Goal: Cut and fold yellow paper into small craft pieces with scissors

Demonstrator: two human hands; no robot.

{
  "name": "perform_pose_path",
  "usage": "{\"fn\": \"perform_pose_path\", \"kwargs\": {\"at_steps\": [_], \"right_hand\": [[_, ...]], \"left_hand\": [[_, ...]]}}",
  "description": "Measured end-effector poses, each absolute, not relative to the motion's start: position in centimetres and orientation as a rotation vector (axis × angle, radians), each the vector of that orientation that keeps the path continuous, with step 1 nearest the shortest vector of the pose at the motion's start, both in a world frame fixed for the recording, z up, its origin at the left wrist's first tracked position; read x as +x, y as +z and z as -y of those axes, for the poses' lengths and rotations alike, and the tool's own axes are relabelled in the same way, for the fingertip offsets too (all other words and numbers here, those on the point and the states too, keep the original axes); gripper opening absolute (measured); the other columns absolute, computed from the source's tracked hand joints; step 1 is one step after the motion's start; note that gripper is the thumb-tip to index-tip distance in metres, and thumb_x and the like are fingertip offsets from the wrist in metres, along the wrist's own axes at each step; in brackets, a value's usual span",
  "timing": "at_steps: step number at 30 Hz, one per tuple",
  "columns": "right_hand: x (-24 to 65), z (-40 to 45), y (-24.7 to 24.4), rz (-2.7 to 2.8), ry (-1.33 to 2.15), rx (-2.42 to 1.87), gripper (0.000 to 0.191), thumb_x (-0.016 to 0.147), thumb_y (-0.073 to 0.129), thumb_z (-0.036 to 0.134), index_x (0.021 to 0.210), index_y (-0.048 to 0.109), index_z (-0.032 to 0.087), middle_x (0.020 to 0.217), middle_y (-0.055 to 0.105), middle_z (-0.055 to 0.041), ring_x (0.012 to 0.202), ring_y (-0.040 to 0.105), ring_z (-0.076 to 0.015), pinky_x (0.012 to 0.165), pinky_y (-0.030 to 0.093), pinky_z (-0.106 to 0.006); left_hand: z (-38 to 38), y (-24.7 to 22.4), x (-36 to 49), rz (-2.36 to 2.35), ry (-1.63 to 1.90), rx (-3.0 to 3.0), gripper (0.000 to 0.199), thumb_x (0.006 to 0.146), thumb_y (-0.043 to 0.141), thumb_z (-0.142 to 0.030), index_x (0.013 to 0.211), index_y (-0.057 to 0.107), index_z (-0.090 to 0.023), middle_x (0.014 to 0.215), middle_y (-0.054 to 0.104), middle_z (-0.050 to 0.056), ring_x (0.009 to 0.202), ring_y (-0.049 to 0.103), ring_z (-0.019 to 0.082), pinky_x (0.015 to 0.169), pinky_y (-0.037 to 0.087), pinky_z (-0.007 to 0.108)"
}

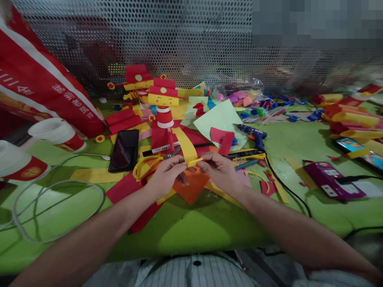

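A strip of yellow paper (186, 144) is pinched between my two hands, its near end rolled or folded over and its far end rising away from me. My left hand (169, 172) grips the left side of that folded end. On the right side, my right hand (220, 170) closes its thumb and fingers on it. Orange and red paper sheets (191, 189) lie beneath the hands. Yellow-handled scissors (146, 166) rest just left of my left hand. Behind the strip stands a paper-cup figure (164, 99) with a yellow face and red hat.
A black phone (124, 150), white paper cups (55, 133) and a looped cable (60, 187) are on the left. A blue glue gun (254, 134) lies right of a pale green sheet (223, 117). A purple box (333, 179) sits far right. Perforated metal (179, 40) stands behind.
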State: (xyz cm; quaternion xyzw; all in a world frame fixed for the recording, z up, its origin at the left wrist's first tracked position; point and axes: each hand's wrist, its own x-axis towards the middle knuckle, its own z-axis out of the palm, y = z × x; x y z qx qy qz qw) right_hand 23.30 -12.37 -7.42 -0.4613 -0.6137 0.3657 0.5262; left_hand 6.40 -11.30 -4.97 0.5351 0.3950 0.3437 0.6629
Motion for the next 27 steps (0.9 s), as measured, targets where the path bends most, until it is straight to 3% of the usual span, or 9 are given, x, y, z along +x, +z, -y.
{"fn": "perform_pose_path", "kwargs": {"at_steps": [4,10,18,25,27], "right_hand": [[23.08,12.48,-7.00,1.332,1.123,-1.145,0.021,0.068,0.066,0.037,0.071,0.059,0.018,0.057,0.056,0.0024,0.050,0.050,-0.0088,0.047,0.041,-0.022],[22.77,12.64,-6.79,1.249,1.220,-1.176,0.029,0.062,0.071,0.043,0.065,0.057,0.017,0.054,0.053,0.0046,0.047,0.047,-0.0067,0.044,0.038,-0.020],[22.48,12.49,-6.95,1.064,1.365,-1.120,0.039,0.057,0.075,0.044,0.080,0.056,0.019,0.060,0.056,0.0072,0.039,0.050,-0.0055,0.040,0.040,-0.020],[22.46,12.55,-7.00,1.095,1.369,-1.118,0.028,0.055,0.077,0.041,0.063,0.065,0.017,0.051,0.058,0.0050,0.041,0.047,-0.0041,0.040,0.040,-0.018],[22.45,12.51,-6.99,1.072,1.391,-1.113,0.028,0.052,0.079,0.040,0.061,0.066,0.017,0.050,0.058,0.0050,0.038,0.047,-0.0040,0.038,0.038,-0.017]], "left_hand": [[11.37,-4.87,6.32,-0.895,0.756,1.311,0.020,0.072,0.057,-0.035,0.074,0.053,-0.015,0.076,0.066,0.004,0.050,0.058,0.009,0.051,0.045,0.023],[11.46,-4.99,6.61,-1.042,0.746,1.435,0.019,0.074,0.058,-0.032,0.067,0.051,-0.016,0.060,0.061,-0.002,0.046,0.053,0.006,0.048,0.043,0.020],[11.48,-5.31,6.54,-1.035,0.754,1.484,0.018,0.077,0.055,-0.033,0.074,0.056,-0.016,0.077,0.070,0.003,0.048,0.056,0.007,0.050,0.046,0.020],[11.42,-5.28,6.63,-1.060,0.735,1.468,0.017,0.077,0.055,-0.032,0.072,0.056,-0.016,0.072,0.069,0.001,0.048,0.055,0.006,0.050,0.045,0.019],[11.36,-5.27,6.58,-1.071,0.740,1.460,0.018,0.077,0.055,-0.033,0.070,0.054,-0.016,0.063,0.066,-0.001,0.046,0.055,0.007,0.049,0.043,0.019]]}}
